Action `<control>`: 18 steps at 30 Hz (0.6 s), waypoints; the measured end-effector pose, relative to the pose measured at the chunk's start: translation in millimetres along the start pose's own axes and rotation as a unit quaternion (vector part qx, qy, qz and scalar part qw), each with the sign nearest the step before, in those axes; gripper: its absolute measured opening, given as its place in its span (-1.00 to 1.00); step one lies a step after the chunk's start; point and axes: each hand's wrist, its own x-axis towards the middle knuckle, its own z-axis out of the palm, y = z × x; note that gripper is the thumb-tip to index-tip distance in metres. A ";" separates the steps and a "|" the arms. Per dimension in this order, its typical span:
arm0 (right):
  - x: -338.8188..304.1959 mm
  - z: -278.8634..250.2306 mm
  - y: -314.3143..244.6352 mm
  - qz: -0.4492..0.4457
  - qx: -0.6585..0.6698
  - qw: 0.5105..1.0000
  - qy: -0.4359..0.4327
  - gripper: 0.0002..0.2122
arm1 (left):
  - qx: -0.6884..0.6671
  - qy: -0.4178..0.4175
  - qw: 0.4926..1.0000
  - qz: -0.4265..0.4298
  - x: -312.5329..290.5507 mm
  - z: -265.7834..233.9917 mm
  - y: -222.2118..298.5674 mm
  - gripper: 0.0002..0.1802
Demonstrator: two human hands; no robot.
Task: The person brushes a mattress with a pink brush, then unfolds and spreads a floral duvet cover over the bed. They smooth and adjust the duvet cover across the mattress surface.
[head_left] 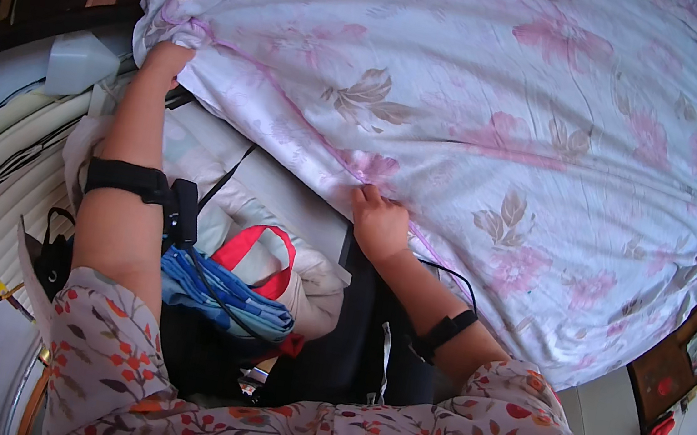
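Hands (pixel 169 62) (pixel 379 225) (well apart) hold the sheet (pixel 468 109) by its edge.

Two hands (pixel 167 63) (pixel 380 223), one floral sheet (pixel 470 100) (two black armbands (pixel 129 179) (pixel 445 331) too).

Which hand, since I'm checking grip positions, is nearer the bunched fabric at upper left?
Left. The left hand is at the bunched fabric, touching it; the right hand is well away, lower and rightward along the floral sheet's edge.

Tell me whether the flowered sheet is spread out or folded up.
Spread out: the flowered sheet lies wide open across the view, pattern showing, bunched near the left hand while the right hand touches its near edge.
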 end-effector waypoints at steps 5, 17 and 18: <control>4.5 18.4 -6.8 -0.127 0.154 0.980 -0.007 -0.89 | -0.051 0.162 0.983 0.068 15.3 -16.2 -11.4 -0.65; -0.1 -19.6 11.4 -0.049 0.288 0.956 -0.023 -0.74 | 0.166 0.280 0.937 0.125 42.0 -32.0 -15.6 -0.47; 2.0 -36.5 18.0 -0.022 0.299 0.954 -0.001 -0.76 | 0.175 0.262 0.942 0.115 34.9 -32.2 -10.6 -0.47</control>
